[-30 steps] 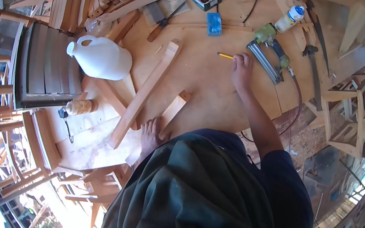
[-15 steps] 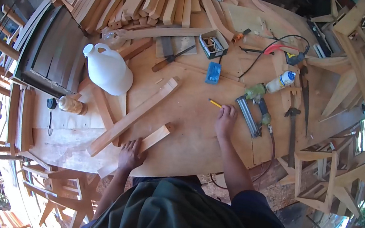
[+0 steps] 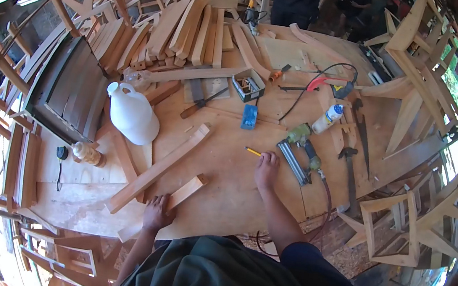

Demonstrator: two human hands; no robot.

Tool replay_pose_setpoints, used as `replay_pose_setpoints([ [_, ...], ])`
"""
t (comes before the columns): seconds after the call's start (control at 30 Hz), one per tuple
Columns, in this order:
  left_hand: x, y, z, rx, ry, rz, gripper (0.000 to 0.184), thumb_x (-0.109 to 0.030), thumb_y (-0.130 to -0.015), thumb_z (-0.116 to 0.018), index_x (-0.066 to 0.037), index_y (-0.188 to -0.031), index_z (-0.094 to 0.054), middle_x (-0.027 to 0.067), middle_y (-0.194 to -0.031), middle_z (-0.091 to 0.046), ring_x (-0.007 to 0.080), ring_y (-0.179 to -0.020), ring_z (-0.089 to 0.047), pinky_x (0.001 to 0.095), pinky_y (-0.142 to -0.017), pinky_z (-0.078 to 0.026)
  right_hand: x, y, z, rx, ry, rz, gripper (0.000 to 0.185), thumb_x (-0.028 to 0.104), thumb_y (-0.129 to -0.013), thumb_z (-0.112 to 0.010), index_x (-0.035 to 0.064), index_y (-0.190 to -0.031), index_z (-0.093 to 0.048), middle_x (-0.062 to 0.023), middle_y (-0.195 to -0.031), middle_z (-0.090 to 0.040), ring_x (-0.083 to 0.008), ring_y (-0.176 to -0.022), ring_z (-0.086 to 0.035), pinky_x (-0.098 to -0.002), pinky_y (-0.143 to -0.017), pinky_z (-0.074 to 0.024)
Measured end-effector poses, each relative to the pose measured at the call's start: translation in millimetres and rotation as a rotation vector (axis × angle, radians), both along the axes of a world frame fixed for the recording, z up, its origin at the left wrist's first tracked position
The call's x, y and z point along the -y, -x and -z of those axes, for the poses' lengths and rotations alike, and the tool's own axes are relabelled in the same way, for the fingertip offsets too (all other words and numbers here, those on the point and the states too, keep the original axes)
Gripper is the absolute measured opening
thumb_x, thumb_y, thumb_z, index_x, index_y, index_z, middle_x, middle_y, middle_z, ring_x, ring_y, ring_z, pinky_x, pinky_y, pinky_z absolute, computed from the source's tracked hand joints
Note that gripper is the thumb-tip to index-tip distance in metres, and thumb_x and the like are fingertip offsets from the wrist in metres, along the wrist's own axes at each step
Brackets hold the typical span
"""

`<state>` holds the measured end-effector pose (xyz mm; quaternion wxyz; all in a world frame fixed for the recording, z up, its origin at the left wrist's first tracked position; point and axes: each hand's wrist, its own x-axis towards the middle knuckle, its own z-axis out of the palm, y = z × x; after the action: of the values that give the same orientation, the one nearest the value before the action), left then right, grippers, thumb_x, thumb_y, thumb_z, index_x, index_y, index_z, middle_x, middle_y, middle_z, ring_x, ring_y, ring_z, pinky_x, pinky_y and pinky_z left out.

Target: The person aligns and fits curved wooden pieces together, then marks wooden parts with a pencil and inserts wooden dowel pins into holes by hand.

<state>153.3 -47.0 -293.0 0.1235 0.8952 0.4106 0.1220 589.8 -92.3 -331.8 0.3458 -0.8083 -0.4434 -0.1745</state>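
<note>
My left hand (image 3: 158, 213) lies over a short wooden piece (image 3: 188, 191) at the table's near edge, its fingers bent over the wood. Part of that piece is hidden beneath the hand. Between the fingers of my right hand (image 3: 266, 170) is a yellow pencil (image 3: 253, 151), its tip pointing left, with the hand resting on the tabletop. A longer wooden bar (image 3: 159, 169) lies diagonally just beyond my left hand. To the right of my right hand sits a green nail gun (image 3: 297, 154) with a hose.
A white jug (image 3: 132, 116), a small bottle (image 3: 88, 154) and a tape measure (image 3: 62, 152) stand at left. Farther back are a blue block (image 3: 249, 117), a box (image 3: 248, 85) and stacked wood (image 3: 190, 29). A glue bottle (image 3: 327, 119) and hammer (image 3: 350, 174) lie right. Another person (image 3: 296, 1) stands beyond.
The view has tilted up, bringing people at the table's far side into sight. Both hands keep nearly the same places on the table, with the pencil still in my right hand.
</note>
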Motion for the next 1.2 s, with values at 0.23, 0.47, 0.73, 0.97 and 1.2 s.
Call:
replay_pose_setpoints([
  [0.23, -4, 4, 13, -0.032, 0.032, -0.029, 0.054, -0.035, -0.084, -0.07, -0.003, -0.127, -0.06, 0.0165, -0.117, -0.069, 0.0378, -0.107, -0.065, 0.0484, -0.094, -0.052, -1, 0, -3, 0.015, -0.02, 0.009, 0.011, 0.007, -0.091, -0.065, 0.0072, -0.101, -0.06, -0.014, -0.113, -0.06, -0.0369, -0.11, -0.057, -0.0497, -0.099, -0.0454],
  [0.47, -2, 0, 10, -0.052, 0.057, -0.051, 0.055, -0.035, -0.083, -0.072, -0.003, -0.126, -0.061, 0.0171, -0.114, -0.07, 0.0382, -0.104, -0.065, 0.0486, -0.093, -0.053, -2, -1, -1, 0.018, 0.004, 0.02, 0.012, 0.007, -0.091, -0.064, 0.008, -0.102, -0.059, -0.0143, -0.114, -0.059, -0.0365, -0.111, -0.056, -0.0494, -0.101, -0.0441],
  [0.73, 0, -2, 0, -0.005, 0.061, -0.045, 0.056, -0.032, -0.081, -0.074, -0.001, -0.126, -0.061, 0.0174, -0.114, -0.07, 0.0384, -0.105, -0.065, 0.0493, -0.093, -0.052, 1, -3, -2, -0.012, 0.017, 0.002, 0.011, 0.007, -0.091, -0.064, 0.0083, -0.101, -0.059, -0.0138, -0.113, -0.06, -0.0367, -0.111, -0.057, -0.0491, -0.1, -0.0446],
  [0.97, -1, 0, -2, 0.005, 0.017, -0.012, 0.059, -0.031, -0.079, -0.074, -0.001, -0.129, -0.06, 0.0171, -0.114, -0.068, 0.0378, -0.106, -0.064, 0.0494, -0.093, -0.052, -1, 0, -3, -0.009, -0.007, 0.002, 0.011, 0.007, -0.092, -0.064, 0.0078, -0.102, -0.059, -0.0135, -0.112, -0.061, -0.0359, -0.109, -0.057, -0.0491, -0.099, -0.0451],
  [1.2, -3, -3, -1, 0.033, -0.016, 0.013, 0.06, -0.032, -0.078, -0.075, -0.002, -0.128, -0.059, 0.0164, -0.11, -0.067, 0.037, -0.1, -0.064, 0.0485, -0.09, -0.053, -1, 2, -8, 0.005, -0.018, 0.016, 0.01, 0.01, -0.096, -0.062, 0.0049, -0.104, -0.061, -0.0153, -0.113, -0.06, -0.0375, -0.109, -0.057, -0.0497, -0.098, -0.0459],
])
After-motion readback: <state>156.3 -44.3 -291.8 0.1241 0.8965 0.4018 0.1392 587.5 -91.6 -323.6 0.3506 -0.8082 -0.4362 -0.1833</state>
